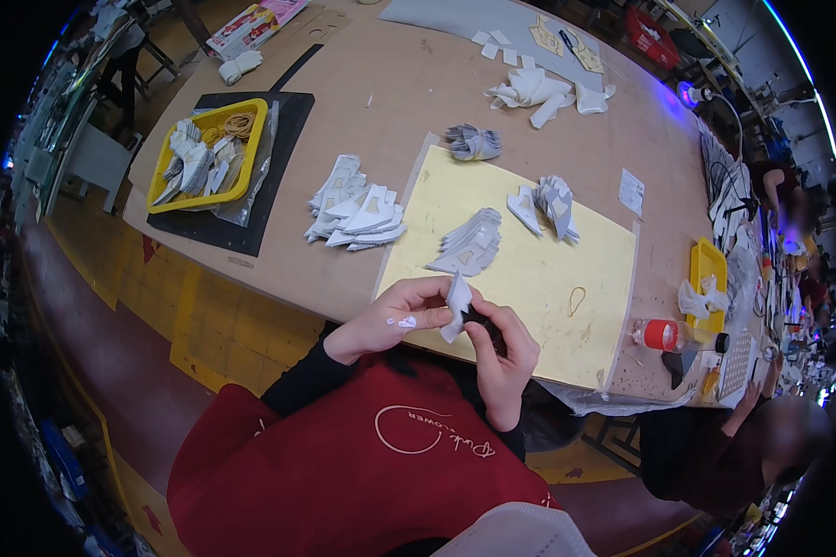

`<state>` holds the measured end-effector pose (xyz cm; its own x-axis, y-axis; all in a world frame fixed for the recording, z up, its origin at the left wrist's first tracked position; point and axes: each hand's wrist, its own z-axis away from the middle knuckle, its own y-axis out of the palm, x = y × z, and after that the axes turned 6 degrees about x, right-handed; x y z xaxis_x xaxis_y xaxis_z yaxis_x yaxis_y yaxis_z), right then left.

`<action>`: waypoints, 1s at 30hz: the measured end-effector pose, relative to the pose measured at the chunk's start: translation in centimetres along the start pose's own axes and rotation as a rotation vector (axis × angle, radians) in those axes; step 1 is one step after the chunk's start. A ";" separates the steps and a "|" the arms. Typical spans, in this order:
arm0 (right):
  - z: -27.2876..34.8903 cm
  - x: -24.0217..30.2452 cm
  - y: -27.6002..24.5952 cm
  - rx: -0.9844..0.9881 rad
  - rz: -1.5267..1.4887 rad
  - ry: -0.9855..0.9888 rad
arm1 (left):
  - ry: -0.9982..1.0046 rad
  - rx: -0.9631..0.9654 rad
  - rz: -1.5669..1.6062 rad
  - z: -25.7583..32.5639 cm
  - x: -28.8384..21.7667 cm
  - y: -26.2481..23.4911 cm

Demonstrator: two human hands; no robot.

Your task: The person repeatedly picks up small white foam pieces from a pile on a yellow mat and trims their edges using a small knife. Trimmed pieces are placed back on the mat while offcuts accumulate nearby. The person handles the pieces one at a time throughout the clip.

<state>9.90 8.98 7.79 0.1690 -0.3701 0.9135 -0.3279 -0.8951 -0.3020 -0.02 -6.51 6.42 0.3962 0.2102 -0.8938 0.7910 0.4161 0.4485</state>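
Just over the near edge of the yellow sheet, my two hands meet on a small pale grey-white cut piece. My left hand pinches it between thumb and fingers. My right hand closes on its right side, beside a dark patch I cannot make out. Beyond my hands lies a fanned stack of similar pieces. Another stack stands farther right, and layered piles of white pieces lie to the left. A grey rolled bundle sits at the sheet's far edge. One loose rubber band rests on the sheet.
At left, a yellow tray of pieces and rubber bands stands on a black board. White scraps lie at the back. A red-labelled bottle and a yellow basket are at right, near a seated person.
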 end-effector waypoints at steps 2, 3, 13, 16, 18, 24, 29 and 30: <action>0.0 -0.3 -0.2 0.016 -0.004 -0.036 | 0.006 -0.002 0.011 0.1 0.4 -0.1; 0.0 -0.3 -0.2 0.024 -0.006 -0.054 | 0.008 -0.004 0.016 0.1 0.5 -0.2; 0.2 -0.1 0.0 -0.007 -0.024 0.018 | 0.007 0.031 -0.057 0.0 -0.1 -0.1; 0.2 -0.1 0.3 -0.021 -0.058 0.025 | 0.000 0.031 -0.059 0.1 -0.3 -0.1; 0.3 -0.3 0.3 -0.040 -0.063 0.028 | -0.010 0.033 -0.062 0.0 -0.4 -0.1; 0.2 -0.3 -0.2 0.015 -0.012 -0.028 | 0.024 0.010 -0.041 -0.1 0.3 0.1; 0.6 -0.9 0.8 -0.070 -0.146 0.057 | 0.006 0.022 -0.060 0.1 0.1 0.0; 0.6 -1.0 0.9 -0.089 -0.171 0.062 | 0.000 0.024 -0.062 0.1 0.2 0.0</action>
<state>10.01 8.36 6.45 0.1727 -0.1964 0.9652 -0.3808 -0.9170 -0.1184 0.06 -6.55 6.28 0.3462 0.1851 -0.9197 0.8249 0.4069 0.3924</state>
